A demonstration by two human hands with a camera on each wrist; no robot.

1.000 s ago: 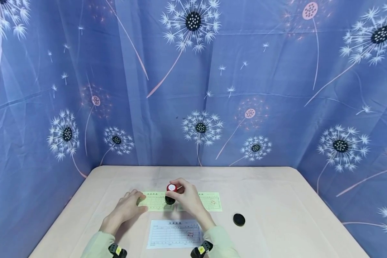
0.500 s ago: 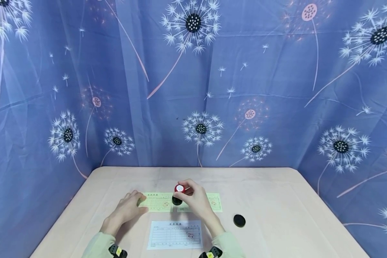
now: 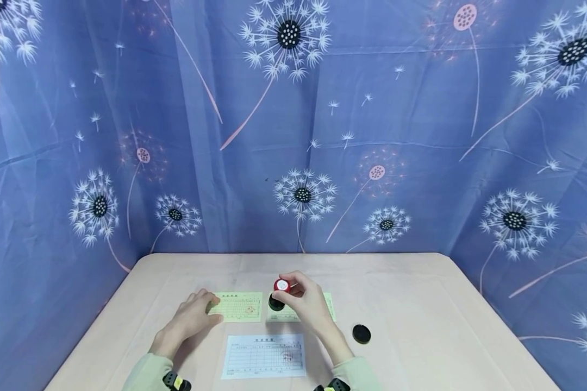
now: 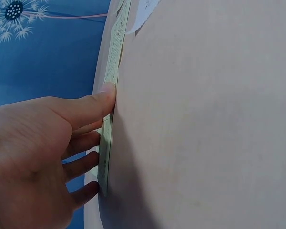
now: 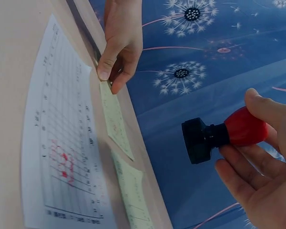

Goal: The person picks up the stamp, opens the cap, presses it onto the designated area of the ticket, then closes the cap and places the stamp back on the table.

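My right hand (image 3: 313, 312) holds a round stamp with a red knob (image 3: 282, 285) and a wide black base, pinched at the knob between thumb and fingers. In the head view the stamp overlaps the right green receipt slip (image 3: 286, 314); the right wrist view shows its black base (image 5: 196, 140) raised off the paper. My left hand (image 3: 191, 315) rests with thumb and spread fingertips on the left end of the other green slip (image 3: 235, 309), which bears a red stamp mark near its right end. Part of the right slip is hidden behind my right hand.
A white receipt slip (image 3: 254, 358) with a red mark lies nearer me on the pale tabletop (image 3: 420, 326). To the right sits a round black lid (image 3: 361, 334). Blue dandelion-print curtains (image 3: 254, 179) stand behind and at both sides.
My right hand has moved right with the stamp, from over the left green slip to over the right one. The left slip's red mark has come into view. My left hand stays put.
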